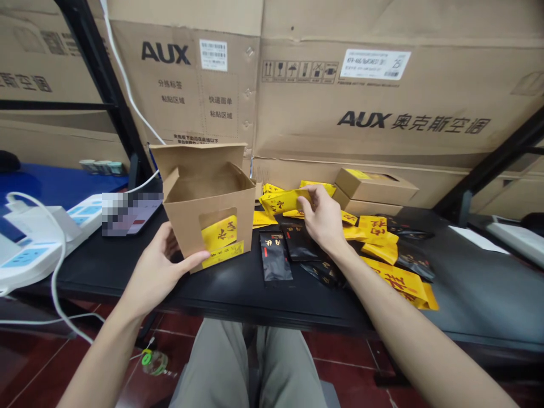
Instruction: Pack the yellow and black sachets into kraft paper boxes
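Left on the black table (pixel 471 272): kraft window box (pixel 212 199), my left hand (pixel 159 263) clasping it, seemingly against tipping; my right hand (pixel 323 220) pinching a yellow packet (pixel 280 202).

There are two hands (pixel 159 265) (pixel 322 218), one open box (pixel 212 205) and two stacked boxes (pixel 378 194) (pixel 372 208).

I note a flat device (pixel 138 220) beside the far end of the white power strip (pixel 25 263); three small tubs (pixel 102 167) and AUX cartons (pixel 306 127) behind it; a green-capped bottle (pixel 157 363) lower, on the floor (pixel 348 379).
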Tool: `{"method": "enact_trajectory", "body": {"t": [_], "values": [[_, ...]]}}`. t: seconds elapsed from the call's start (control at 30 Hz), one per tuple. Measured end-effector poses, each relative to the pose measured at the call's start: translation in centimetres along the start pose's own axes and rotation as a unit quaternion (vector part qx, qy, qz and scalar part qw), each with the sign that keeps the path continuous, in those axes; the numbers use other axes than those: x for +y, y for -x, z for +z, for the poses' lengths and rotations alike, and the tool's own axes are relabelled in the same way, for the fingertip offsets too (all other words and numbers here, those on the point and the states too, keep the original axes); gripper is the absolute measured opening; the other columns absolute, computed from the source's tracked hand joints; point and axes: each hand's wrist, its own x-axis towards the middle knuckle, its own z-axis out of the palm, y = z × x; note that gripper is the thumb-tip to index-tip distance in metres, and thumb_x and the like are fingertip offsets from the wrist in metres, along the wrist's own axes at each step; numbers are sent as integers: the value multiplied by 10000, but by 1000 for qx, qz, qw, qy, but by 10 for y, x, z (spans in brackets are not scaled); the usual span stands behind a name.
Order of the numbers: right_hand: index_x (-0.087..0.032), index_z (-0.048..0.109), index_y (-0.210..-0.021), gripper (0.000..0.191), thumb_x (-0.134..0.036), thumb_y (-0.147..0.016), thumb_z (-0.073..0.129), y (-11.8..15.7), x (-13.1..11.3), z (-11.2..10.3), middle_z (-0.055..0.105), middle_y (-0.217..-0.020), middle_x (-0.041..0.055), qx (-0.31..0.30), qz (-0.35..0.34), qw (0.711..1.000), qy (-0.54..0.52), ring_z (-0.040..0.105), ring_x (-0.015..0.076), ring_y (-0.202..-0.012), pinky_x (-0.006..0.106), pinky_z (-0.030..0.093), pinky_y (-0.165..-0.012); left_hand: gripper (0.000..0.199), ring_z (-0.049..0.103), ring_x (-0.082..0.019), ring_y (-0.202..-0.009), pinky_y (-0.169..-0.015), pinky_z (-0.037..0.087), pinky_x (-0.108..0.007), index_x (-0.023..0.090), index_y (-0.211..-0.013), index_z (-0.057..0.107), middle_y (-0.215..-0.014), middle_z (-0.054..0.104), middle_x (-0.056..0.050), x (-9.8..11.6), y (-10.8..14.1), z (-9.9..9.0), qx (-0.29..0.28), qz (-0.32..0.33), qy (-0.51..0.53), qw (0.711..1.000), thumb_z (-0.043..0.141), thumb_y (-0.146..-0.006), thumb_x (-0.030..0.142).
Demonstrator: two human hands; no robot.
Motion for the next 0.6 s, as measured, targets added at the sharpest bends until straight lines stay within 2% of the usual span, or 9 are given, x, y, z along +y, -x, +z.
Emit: {"method": "enact_trajectory", "body": {"t": [0.2, 0.37, 0.6], "values": [[-213, 577, -1106, 215, -256, -920, 478, 1, -3, -1, 741, -1209, 139, -8, 13, 1000, 23, 717, 252, -1086, 403, 551, -997, 740, 647, -356, -1352, -1184, 499, -574, 248, -1293, 587, -1437, 690, -116, 0, -1, 1, -2, 5, -2, 1000, 928, -670, 454], [-219, 585, -1054, 187, -255, -901, 485, 1, -7, -4, 758, -1122, 128, 1, 12, 999, 42, 720, 253, -1004, 402, 557, -961, 753, 646, -354, -1358, -1183, 502, -565, 240, -1306, 581, -1454, 680, -127, 0, -2, 1, -3, 13, -7, 1000, 922, -672, 463], [-229, 548, -940, 99, -302, -883, 512, 1, -6, -1, 755, -1032, 110, 3, -10, 1000, 5, 716, 237, -942, 404, 559, -933, 738, 650, -341, -1351, -1180, 508, -550, 252, -1302, 579, -1463, 673, -121, 1, 0, 1, -2, 10, -8, 1000, 920, -681, 456]]}}
